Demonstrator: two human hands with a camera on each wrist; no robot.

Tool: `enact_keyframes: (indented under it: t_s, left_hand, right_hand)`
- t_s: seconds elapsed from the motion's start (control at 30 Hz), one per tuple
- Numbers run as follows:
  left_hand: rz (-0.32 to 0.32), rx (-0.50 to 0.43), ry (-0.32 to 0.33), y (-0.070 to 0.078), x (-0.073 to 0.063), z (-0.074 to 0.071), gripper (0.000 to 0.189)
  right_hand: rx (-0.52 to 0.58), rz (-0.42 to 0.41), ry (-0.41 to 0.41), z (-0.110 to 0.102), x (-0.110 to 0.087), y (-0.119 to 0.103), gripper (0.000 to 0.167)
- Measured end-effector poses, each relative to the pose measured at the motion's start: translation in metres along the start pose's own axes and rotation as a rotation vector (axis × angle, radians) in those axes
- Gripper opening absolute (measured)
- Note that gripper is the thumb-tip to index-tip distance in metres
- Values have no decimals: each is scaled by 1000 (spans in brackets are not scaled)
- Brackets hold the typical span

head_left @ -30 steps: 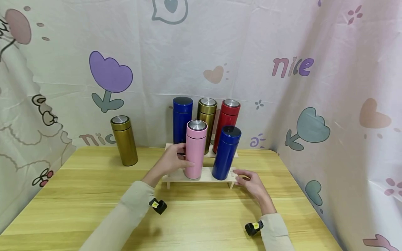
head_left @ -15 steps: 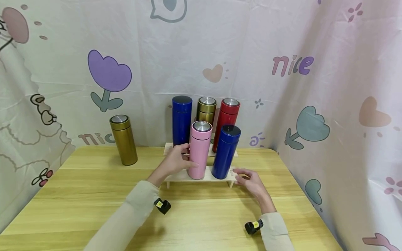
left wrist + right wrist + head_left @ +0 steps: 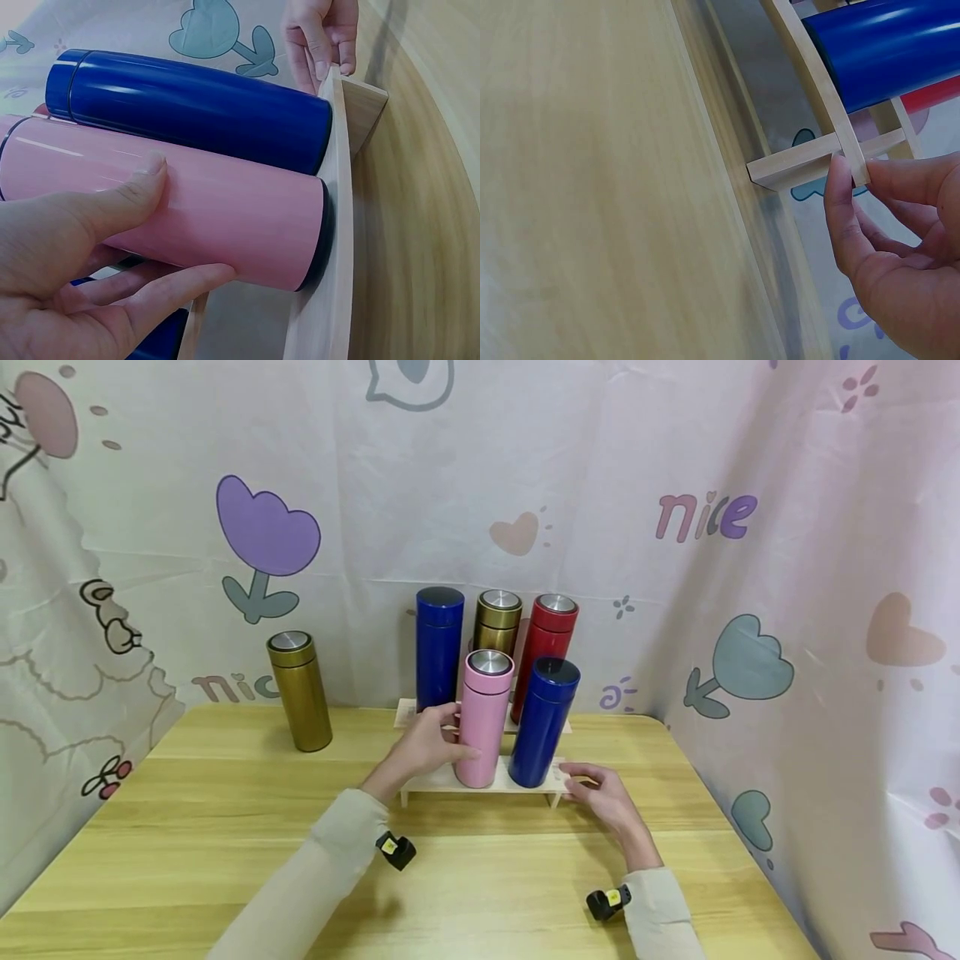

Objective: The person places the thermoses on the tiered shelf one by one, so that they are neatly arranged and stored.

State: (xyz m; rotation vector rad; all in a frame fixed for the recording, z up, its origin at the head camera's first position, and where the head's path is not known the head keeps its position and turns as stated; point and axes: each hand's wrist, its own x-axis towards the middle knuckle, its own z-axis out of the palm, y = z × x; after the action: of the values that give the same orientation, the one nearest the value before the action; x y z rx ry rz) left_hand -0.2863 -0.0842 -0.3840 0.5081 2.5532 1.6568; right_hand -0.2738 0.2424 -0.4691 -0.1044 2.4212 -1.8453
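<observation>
My left hand [image 3: 427,745] grips a pink thermos bottle [image 3: 483,718] round its lower half, thumb on the near side. The bottle stands upright on the front tier of a pale wooden rack [image 3: 495,781]. Right beside it on that tier is a blue thermos bottle [image 3: 543,727]. In the right wrist view my right hand [image 3: 907,247] pinches the right end of the front board [image 3: 851,154] between thumb and fingers. On the rear tier stand another blue bottle [image 3: 438,652], a gold bottle [image 3: 497,622] and a red bottle [image 3: 542,647], partly hidden by the front ones.
A second gold bottle [image 3: 300,693] stands apart on the wooden table [image 3: 225,827], left of the rack. Behind the table hangs a printed curtain [image 3: 390,485], which also runs along the right side.
The left hand has shifted the pink bottle to the right along the front tier, closer to the blue bottle. The right hand has stayed at the rack's end.
</observation>
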Motion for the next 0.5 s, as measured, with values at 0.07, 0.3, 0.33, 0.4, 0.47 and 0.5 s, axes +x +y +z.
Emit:
enact_keyframes:
  t_s: [0.07, 0.3, 0.33, 0.4, 0.47, 0.5]
  left_hand:
    - [-7, 9, 3, 0, 0, 1, 71]
    - [-4, 34, 19, -2, 0, 3, 68]
    - [-4, 35, 21, -3, 0, 3, 68]
    - [-8, 36, 23, -3, 0, 3, 68]
    - [-9, 37, 24, -4, 0, 3, 68]
    - [-10, 36, 26, -4, 0, 3, 68]
  right_hand:
    - [0, -1, -2, 0, 0, 1, 40]
    - [-2, -1, 0, -1, 0, 1, 41]
    - [0, 0, 2, 0, 0, 1, 41]
    - [2, 1, 3, 0, 0, 1, 41]
    - [-3, -1, -1, 0, 0, 1, 41]
    - [-4, 1, -1, 0, 0, 1, 41]
